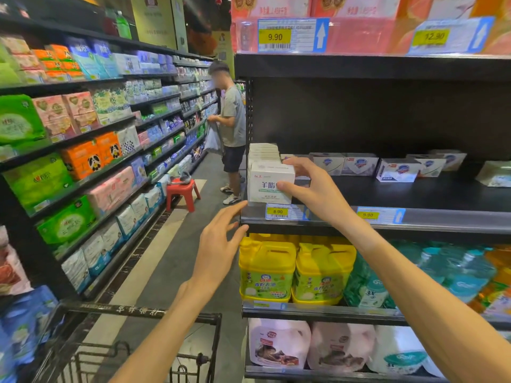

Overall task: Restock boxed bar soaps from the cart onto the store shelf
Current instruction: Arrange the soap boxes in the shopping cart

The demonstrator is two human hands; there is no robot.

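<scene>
— White box [269, 186] sits at the front left of the shelf [414, 194], heading a row of the same boxes running back. It stands right at the lip.

— Who holds it?

— The right hand [318, 194]: thumb across the front face, fingers curled over the top right corner. The left hand [218, 244] hangs just below the shelf edge, fingers spread, holding nothing.

— What could go wrong?

— I'd guess a careless release tips it forward off the lip, or a hard push knocks the row askew. The cart [138, 341] is below, to the left.
</scene>
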